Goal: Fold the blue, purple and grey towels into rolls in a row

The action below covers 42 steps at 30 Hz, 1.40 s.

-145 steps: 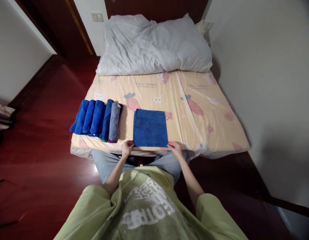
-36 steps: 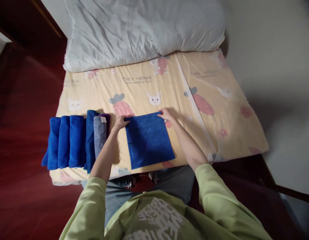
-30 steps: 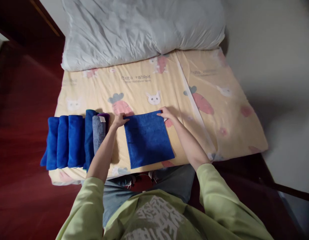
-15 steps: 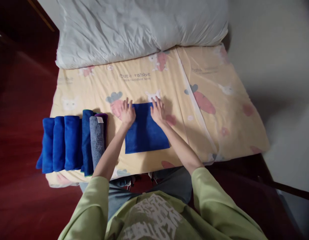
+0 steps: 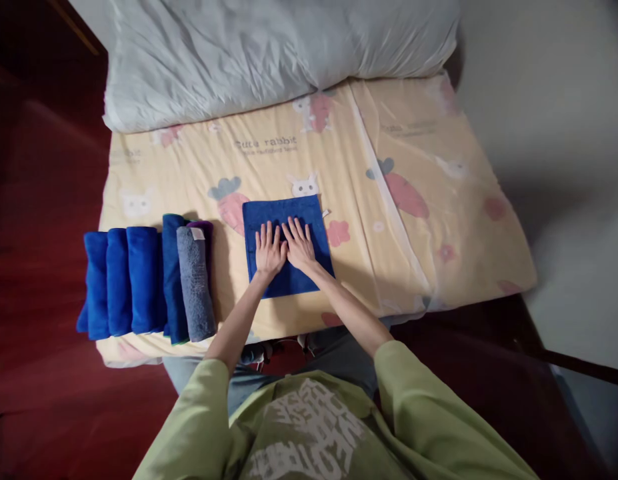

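A blue towel lies flat in a near-square on the bed, with a small white tag at its right edge. My left hand rests palm down on its middle, fingers stretched out. Beside it, thumbs nearly touching, my right hand also lies flat on the cloth with its fingers spread. To the left stands a row of rolled towels: several bright blue rolls, a darker blue roll with a green edge, and a grey roll with a white label. A purple edge shows behind the grey one.
The bed has a yellow sheet printed with rabbits and carrots. A grey-white quilt is heaped along its far side. A pale wall rises on the right, and dark red floor shows at the left.
Both hands have moved from the towel's far corners inward and toward me onto its middle. The far corners are uncovered now, and the white tag shows.
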Tool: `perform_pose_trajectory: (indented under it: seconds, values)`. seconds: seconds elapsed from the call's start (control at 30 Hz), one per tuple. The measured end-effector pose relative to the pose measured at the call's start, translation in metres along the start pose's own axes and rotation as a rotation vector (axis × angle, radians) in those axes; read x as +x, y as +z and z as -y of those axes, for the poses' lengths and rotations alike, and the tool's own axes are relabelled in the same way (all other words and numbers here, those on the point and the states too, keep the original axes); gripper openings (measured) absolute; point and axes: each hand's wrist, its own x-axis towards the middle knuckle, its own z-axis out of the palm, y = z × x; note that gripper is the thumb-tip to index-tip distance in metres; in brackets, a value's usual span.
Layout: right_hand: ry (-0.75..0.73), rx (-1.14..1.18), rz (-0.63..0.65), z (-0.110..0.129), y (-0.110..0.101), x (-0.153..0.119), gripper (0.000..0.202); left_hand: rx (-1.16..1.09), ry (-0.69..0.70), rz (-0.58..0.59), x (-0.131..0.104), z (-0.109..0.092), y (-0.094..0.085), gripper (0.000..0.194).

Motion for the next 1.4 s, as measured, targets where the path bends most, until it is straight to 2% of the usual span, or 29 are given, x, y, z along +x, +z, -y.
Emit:
perform_pose_trajectory:
  seconds: [0.1,0.23,0.33,0.5,0.63,0.77,0.87,0.93,1.03,1.2,1.3,1.4]
  values:
    - [-0.047,-0.017,0.038,0.004,0.002,-0.027,0.068,0.005,0.046,0.025,-0.031,-0.012,0.003,0.062]
    - [-0.072,-0.027,0.053,0.006,0.002,-0.044,0.067,0.007,0.011,0.027,-0.054,-0.017,0.006,0.061]
    - [-0.040,-0.019,0.000,0.000,-0.003,-0.064,0.064,0.028,0.021,0.011,-0.071,-0.008,-0.003,0.061]
    - [0.007,-0.005,-0.102,-0.020,-0.008,-0.111,0.062,0.058,0.032,-0.006,-0.110,0.011,-0.023,0.060]
    - [-0.088,0.075,-0.110,-0.028,-0.013,-0.133,0.060,0.059,0.055,0.011,-0.130,0.015,-0.035,0.060]
    - [-0.286,0.171,-0.019,-0.044,-0.012,-0.160,0.053,0.037,0.218,0.120,-0.160,0.022,-0.043,0.055]
    - [-0.242,0.223,-0.033,-0.062,-0.004,-0.178,0.048,0.020,0.259,0.173,-0.179,0.033,-0.046,0.049]
    - [-0.192,0.256,-0.066,-0.070,0.002,-0.181,0.054,0.035,0.235,0.169,-0.183,0.039,-0.047,0.050]
    - [-0.150,0.279,-0.105,-0.071,0.007,-0.174,0.065,0.080,0.228,0.185,-0.175,0.042,-0.049,0.054]
    - [-0.046,0.270,-0.182,-0.063,0.009,-0.166,0.061,0.172,0.170,0.211,-0.163,0.038,-0.054,0.052]
    - [-0.027,0.265,-0.167,-0.064,0.006,-0.181,0.052,0.172,0.190,0.228,-0.173,0.041,-0.059,0.055]
    - [-0.052,0.271,-0.133,-0.067,0.001,-0.211,0.049,0.120,0.218,0.244,-0.197,0.048,-0.058,0.059]
